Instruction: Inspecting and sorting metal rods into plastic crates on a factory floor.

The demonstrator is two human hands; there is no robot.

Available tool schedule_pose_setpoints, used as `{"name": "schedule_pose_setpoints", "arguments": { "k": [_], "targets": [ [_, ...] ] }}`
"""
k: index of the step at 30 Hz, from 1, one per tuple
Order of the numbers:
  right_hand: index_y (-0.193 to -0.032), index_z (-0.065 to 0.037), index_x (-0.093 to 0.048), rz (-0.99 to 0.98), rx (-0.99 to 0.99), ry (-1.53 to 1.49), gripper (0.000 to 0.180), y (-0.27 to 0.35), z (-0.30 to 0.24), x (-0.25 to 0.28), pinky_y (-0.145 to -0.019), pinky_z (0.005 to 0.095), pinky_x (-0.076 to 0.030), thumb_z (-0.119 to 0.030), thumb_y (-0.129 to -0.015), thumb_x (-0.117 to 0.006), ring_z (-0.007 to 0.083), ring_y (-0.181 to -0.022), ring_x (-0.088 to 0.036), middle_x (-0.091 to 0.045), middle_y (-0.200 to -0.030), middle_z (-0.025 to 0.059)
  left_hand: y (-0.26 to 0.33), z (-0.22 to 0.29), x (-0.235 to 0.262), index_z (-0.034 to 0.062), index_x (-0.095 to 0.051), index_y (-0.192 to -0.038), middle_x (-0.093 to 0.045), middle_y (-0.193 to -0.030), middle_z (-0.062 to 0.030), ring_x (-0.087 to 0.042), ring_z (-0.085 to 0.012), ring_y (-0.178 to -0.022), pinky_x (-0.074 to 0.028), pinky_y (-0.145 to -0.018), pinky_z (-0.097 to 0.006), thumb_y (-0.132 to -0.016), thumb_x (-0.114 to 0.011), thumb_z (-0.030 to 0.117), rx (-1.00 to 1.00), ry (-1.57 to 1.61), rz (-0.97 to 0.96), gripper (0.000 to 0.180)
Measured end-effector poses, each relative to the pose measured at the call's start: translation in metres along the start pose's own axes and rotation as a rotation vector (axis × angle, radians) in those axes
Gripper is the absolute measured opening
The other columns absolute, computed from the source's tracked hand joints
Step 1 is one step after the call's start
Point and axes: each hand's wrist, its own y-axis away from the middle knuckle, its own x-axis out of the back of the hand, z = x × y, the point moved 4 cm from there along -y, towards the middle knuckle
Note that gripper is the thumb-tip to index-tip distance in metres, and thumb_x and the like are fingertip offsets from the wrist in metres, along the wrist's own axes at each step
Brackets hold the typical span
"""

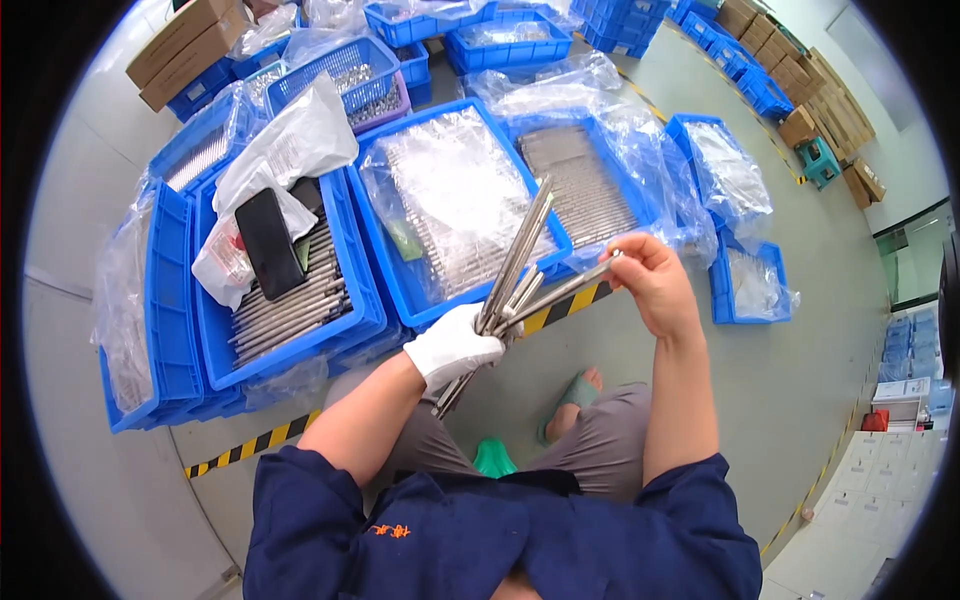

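Note:
My left hand (455, 348), in a white glove, is closed round a bundle of long, thin metal rods (518, 250). The bundle slants up and to the right, its lower ends showing below the glove. My bare right hand (655, 285) pinches the far end of one metal rod (565, 288). That rod's other end reaches back to the bundle at my left hand. Just beyond my hands stands a blue crate (408, 313) of rods under clear plastic. To its right, another blue crate (640, 195) holds rows of grey rods.
At the left, a blue crate (222, 375) of rods carries a black phone (268, 245) and a white plastic bag (290, 140). Blue baskets and cardboard boxes (190, 50) stand behind. Smaller blue crates (750, 308) sit at the right. Black-and-yellow tape (265, 440) marks the floor.

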Motion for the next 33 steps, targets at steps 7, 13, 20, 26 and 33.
{"name": "schedule_pose_setpoints", "arguments": {
  "k": [7, 13, 20, 26, 33],
  "targets": [
    [-0.087, -0.004, -0.058, -0.091, -0.189, -0.029, 0.016, 0.014, 0.041, -0.068, -0.065, 0.02, -0.043, -0.003, -0.072, -0.063, 0.0071, -0.072, -0.054, -0.059, -0.079, 0.0013, 0.001, -0.008, 0.001, 0.0044, -0.056, -0.093, -0.055, -0.08, -0.0007, -0.05, -0.0088, -0.072, -0.042, -0.065, -0.023, -0.068, -0.057, 0.013, -0.018, -0.008, -0.025, 0.027],
    [-0.089, -0.003, -0.057, -0.03, -0.151, -0.048, 0.016, 0.008, 0.044, -0.06, -0.064, 0.0201, -0.041, -0.009, -0.075, -0.061, 0.0075, -0.071, -0.053, -0.058, -0.078, 0.0015, 0.004, -0.008, 0.002, 0.005, -0.053, -0.094, -0.053, -0.076, -0.0013, -0.05, -0.0094, -0.067, -0.042, -0.06, -0.023, -0.073, -0.059, 0.017, 0.011, 0.154, -0.024, 0.025],
    [-0.091, -0.002, -0.056, -0.1, -0.163, -0.15, 0.016, 0.01, 0.057, -0.074, -0.068, 0.0216, -0.043, -0.008, -0.076, -0.06, 0.008, -0.073, -0.054, -0.058, -0.079, 0.0014, -0.001, -0.016, 0.0, 0.0065, -0.053, -0.094, -0.051, -0.072, 0.0001, -0.047, -0.0084, -0.061, -0.041, -0.055, -0.022, -0.073, -0.059, 0.019, 0.032, 0.254, -0.061, 0.025],
    [-0.089, -0.004, -0.057, -0.048, -0.351, -0.377, 0.015, 0.002, 0.054, -0.027, -0.058, 0.0188, -0.042, -0.017, -0.081, -0.056, 0.0059, -0.062, -0.05, -0.057, -0.076, 0.0005, 0.004, 0.005, 0.014, 0.0049, -0.052, -0.103, -0.056, -0.085, -0.0036, -0.047, -0.0079, -0.063, -0.04, -0.058, -0.021, -0.071, -0.059, 0.01, -0.124, 0.395, 0.055, 0.034],
    [-0.082, -0.006, -0.056, -0.422, -0.71, -0.423, 0.013, 0.026, 0.078, -0.095, -0.056, 0.0208, -0.043, -0.019, -0.079, -0.058, 0.0071, -0.058, -0.051, -0.055, -0.068, -0.0005, 0.002, 0.014, 0.009, 0.0041, -0.045, -0.115, -0.056, -0.1, -0.01, -0.054, -0.0159, -0.085, -0.045, -0.074, -0.027, -0.073, -0.062, 0.014, -0.137, 0.461, -0.006, 0.046]
  ]
}}
